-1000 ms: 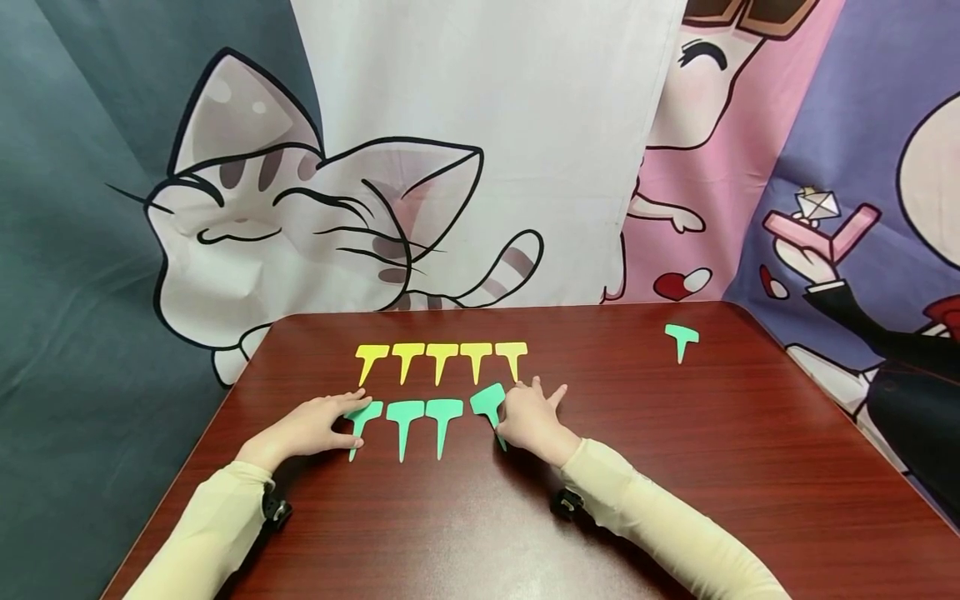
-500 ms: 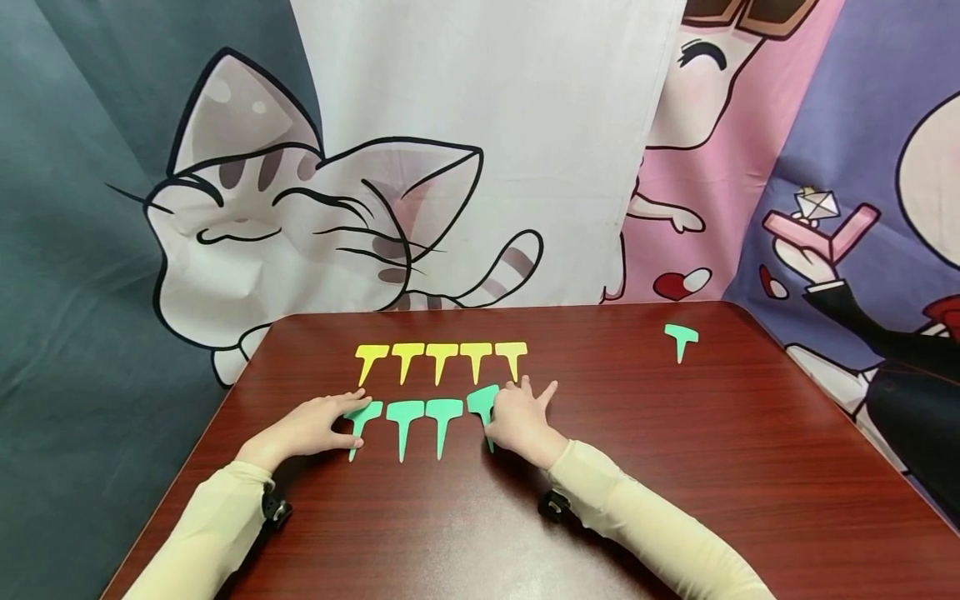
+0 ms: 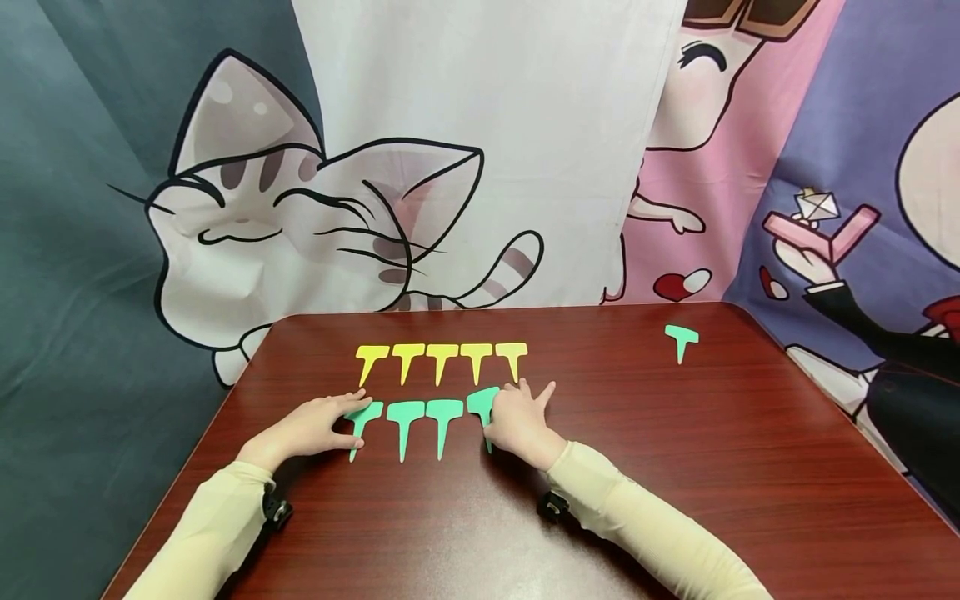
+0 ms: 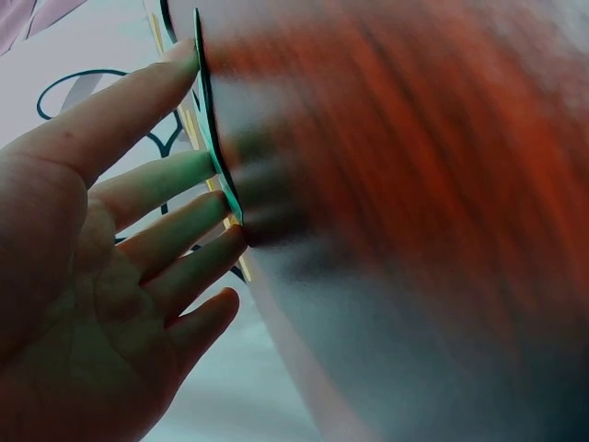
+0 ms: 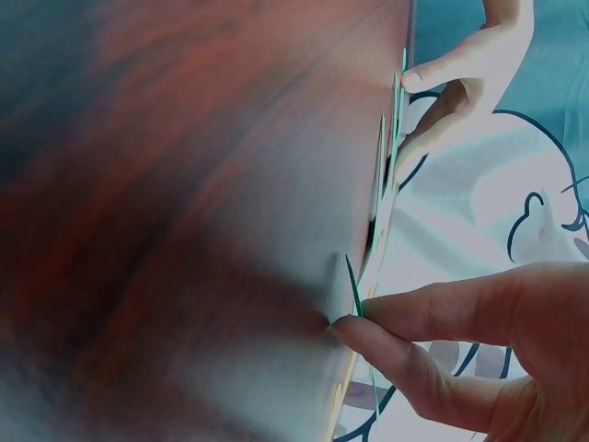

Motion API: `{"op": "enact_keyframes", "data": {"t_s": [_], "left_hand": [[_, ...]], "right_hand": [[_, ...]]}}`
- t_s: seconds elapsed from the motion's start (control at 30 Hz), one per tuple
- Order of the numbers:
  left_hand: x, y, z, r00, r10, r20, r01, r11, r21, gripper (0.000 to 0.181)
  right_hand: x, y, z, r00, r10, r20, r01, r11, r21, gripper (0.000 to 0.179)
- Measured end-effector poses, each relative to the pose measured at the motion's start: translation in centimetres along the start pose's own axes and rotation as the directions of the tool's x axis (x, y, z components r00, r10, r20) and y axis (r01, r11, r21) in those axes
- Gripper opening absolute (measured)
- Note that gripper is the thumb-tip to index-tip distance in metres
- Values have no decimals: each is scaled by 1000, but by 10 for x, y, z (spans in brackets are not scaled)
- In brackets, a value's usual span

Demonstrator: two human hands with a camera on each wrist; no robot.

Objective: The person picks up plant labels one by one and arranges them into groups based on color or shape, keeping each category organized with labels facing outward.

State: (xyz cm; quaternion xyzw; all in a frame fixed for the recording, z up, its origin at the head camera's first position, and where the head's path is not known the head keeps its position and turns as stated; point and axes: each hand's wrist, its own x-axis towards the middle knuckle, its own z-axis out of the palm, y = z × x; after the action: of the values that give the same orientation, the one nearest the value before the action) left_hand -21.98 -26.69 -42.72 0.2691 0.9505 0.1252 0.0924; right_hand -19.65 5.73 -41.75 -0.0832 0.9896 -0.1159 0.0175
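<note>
Flat green T-shaped plant labels form a row on the table. My left hand (image 3: 303,429) rests with extended fingers on the leftmost green plant label (image 3: 367,414); in the left wrist view its fingertips (image 4: 221,201) touch that label's edge. Two more green labels, a second label (image 3: 405,412) and a third label (image 3: 444,410), lie to its right. At the row's right end my right hand (image 3: 521,423) pinches a slightly tilted green plant label (image 3: 482,402) between thumb and finger. The right wrist view shows this label (image 5: 354,285) edge-on, its end between the fingertips.
Behind the green row lies a row of several yellow T-shaped labels (image 3: 442,354). One more green label (image 3: 682,337) lies alone at the back right of the dark red wooden table (image 3: 450,533). A printed cloth (image 3: 480,100) hangs behind the table.
My right hand has shifted a little left, bringing its green plant label closer to the third one and turning it more upright. The left hand has stayed in place.
</note>
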Motion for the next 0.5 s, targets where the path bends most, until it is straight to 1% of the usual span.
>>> {"op": "enact_keyframes", "data": {"t_s": [0.17, 0.33, 0.4, 0.5], "left_hand": [[1, -1, 0, 1000, -4, 0, 4, 1000, 4, 73], [0, 0, 0, 1000, -2, 3, 2, 1000, -1, 72], [0, 0, -1, 1000, -4, 3, 4, 1000, -1, 72], [0, 0, -1, 1000, -3, 0, 3, 1000, 0, 72]], "right_hand": [[0, 0, 0, 1000, -2, -7, 2, 1000, -4, 25], [-1, 2, -1, 1000, -4, -13, 4, 1000, -1, 30], [-1, 4, 0, 999, -7, -33, 7, 1000, 1, 30], [0, 9, -1, 996, -12, -84, 12, 1000, 4, 26]]}}
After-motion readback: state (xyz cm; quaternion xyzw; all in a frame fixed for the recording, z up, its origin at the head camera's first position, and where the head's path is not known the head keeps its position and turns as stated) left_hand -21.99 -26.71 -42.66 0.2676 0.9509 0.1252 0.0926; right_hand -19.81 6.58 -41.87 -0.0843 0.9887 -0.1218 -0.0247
